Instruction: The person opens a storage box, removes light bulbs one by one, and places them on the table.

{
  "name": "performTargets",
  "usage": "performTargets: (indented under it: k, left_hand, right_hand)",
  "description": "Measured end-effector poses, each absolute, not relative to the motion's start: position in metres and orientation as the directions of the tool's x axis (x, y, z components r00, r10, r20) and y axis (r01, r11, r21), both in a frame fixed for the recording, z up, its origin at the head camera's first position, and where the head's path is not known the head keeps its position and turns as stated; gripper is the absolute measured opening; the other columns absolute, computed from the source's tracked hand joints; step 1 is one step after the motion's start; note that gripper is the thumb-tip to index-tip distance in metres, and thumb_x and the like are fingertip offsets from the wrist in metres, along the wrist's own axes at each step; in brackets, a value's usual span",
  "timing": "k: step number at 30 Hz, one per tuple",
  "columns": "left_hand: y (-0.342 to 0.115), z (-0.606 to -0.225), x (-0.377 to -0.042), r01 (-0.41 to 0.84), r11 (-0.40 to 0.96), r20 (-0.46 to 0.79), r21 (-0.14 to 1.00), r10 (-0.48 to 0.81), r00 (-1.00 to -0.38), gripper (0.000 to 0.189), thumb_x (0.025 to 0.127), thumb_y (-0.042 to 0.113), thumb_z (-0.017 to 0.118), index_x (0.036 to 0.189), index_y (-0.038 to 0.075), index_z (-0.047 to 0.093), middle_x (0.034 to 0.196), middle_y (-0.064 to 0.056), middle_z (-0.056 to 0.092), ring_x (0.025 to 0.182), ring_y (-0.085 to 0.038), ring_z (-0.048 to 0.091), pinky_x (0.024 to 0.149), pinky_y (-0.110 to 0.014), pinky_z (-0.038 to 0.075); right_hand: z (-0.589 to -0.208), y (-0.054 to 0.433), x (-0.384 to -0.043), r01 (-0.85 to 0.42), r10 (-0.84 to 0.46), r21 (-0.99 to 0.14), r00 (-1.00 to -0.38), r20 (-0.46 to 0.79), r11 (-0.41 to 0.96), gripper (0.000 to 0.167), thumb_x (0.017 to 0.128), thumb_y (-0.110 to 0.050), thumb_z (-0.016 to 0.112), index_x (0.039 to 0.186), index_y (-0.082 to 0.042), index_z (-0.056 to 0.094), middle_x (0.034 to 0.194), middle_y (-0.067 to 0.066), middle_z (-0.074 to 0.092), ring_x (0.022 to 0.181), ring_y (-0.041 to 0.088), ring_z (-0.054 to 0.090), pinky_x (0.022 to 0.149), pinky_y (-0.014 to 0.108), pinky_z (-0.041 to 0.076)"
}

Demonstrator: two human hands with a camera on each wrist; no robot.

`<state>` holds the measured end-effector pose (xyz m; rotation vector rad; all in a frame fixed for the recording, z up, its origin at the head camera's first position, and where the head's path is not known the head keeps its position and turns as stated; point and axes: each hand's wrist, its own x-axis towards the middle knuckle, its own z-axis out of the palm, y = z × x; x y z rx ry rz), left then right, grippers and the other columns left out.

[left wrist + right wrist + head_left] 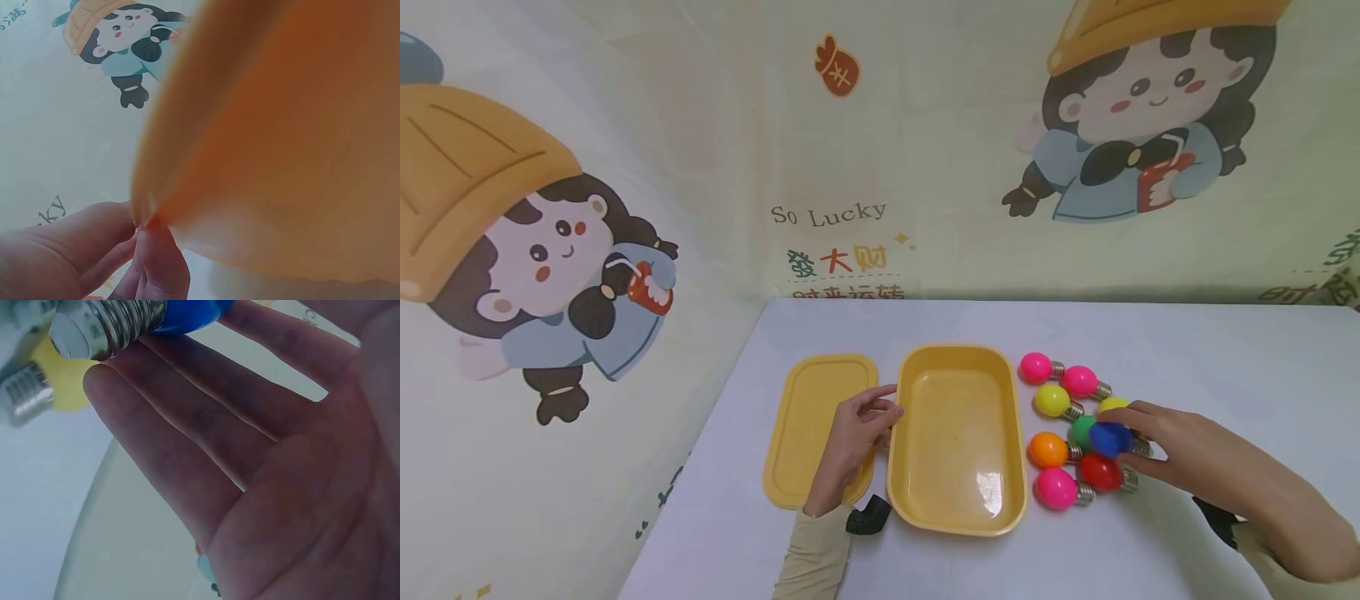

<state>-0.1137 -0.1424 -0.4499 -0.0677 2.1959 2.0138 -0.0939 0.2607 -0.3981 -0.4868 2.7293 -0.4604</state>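
A yellow plastic box stands open-topped on the white table. My left hand pinches its left wall between thumb and fingers, as the left wrist view shows close up at the box's edge. On the right, my right hand holds a blue light bulb between thumb and fingertips, over the other bulbs. Its silver screw base points back toward the palm side in the right wrist view. Around it lie a green bulb, a red bulb and a yellow bulb, partly covered by the fingers.
A flat yellow lid lies left of the box, partly under my left hand. Nearer the box's right side are pink bulbs, an orange bulb and another yellow bulb. A printed cloth hangs behind the table.
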Motion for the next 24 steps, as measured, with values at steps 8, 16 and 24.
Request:
performTargets:
  k: [8,16,24]
  left_hand:
    - [-0.142,-0.449,-0.114,-0.138,0.094,-0.145,0.986,0.072,-0.987,0.044,0.09,0.014,0.074,0.131,0.004,0.063,0.098,-0.013,0.064,0.066,-0.012,0.061,0.056,-0.021,0.055]
    - [-0.141,-0.449,-0.113,-0.143,0.082,-0.149,0.986,0.075,-0.986,0.043,0.09,0.012,0.073,0.131,0.003,0.062,0.098,-0.012,0.064,0.067,-0.012,0.06,0.056,-0.021,0.055]
    - [-0.141,-0.45,-0.113,-0.148,0.087,-0.154,0.985,0.077,-0.985,0.043,0.09,0.013,0.073,0.132,0.005,0.063,0.099,-0.013,0.064,0.067,-0.012,0.06,0.056,-0.021,0.055]
  right_hand:
    - [-0.411,0.276,-0.091,-0.287,-0.376,-0.333,-0.895,-0.241,0.898,0.056,0.074,-0.029,0.086,0.123,-0.01,0.065,0.104,0.006,0.066,0.091,0.025,0.066,0.072,0.046,0.061]
    - [-0.418,0.284,-0.091,-0.248,-0.338,-0.305,-0.895,-0.292,0.92,0.057,0.075,-0.031,0.085,0.123,-0.011,0.064,0.108,0.014,0.067,0.095,0.033,0.066,0.073,0.05,0.06]
    - [-0.427,0.291,-0.09,-0.241,-0.325,-0.274,-0.891,-0.317,0.931,0.056,0.076,-0.031,0.084,0.124,-0.01,0.064,0.108,0.017,0.067,0.096,0.038,0.065,0.074,0.054,0.058]
